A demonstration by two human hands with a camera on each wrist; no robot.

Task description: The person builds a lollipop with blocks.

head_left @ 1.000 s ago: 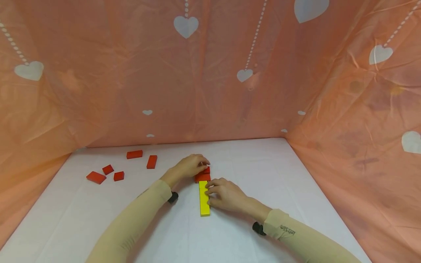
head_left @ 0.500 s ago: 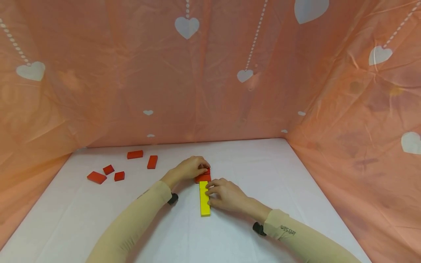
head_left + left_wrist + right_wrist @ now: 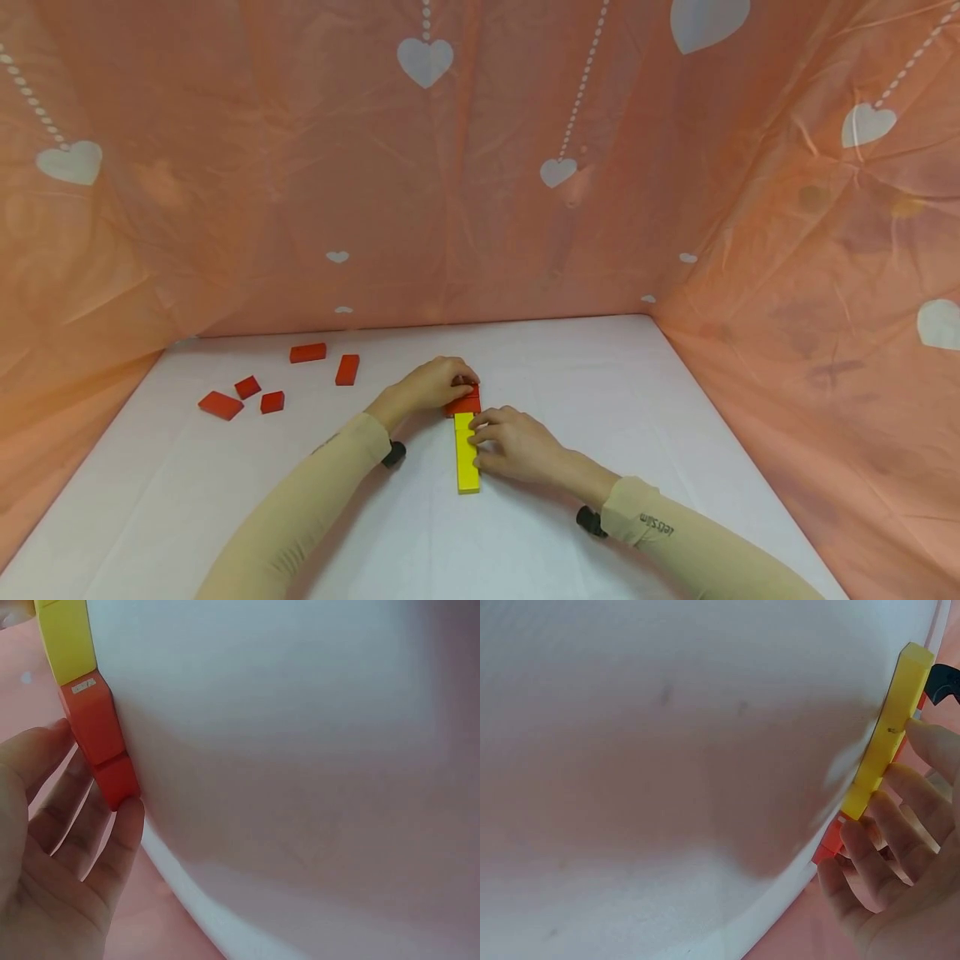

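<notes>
In the head view, a yellow row made of a short block and a long yellow block (image 3: pixel 467 463) lies at mid-table. Its far end meets a red block (image 3: pixel 468 406). Beyond that comes a smaller red block (image 3: pixel 120 782), flush against the first in the left wrist view. My left hand (image 3: pixel 435 382) bends round these red blocks, thumb at the side and a fingertip at the far end. My right hand (image 3: pixel 520 444) touches the right side of the yellow row with loosely bent fingertips spread along it, as the right wrist view also shows. Fingers partly hide the red blocks.
Several loose red blocks lie at the back left, among them a wide one (image 3: pixel 221 406), a small one (image 3: pixel 272 402) and a long one (image 3: pixel 307 352). A pink curtain (image 3: pixel 495 208) with hearts encloses the white table (image 3: pixel 600 400) at the back and sides.
The small far red block has drawn slightly nearer, closing against the red block in front of it, with my left hand shifting a little toward me. My right hand stays in place.
</notes>
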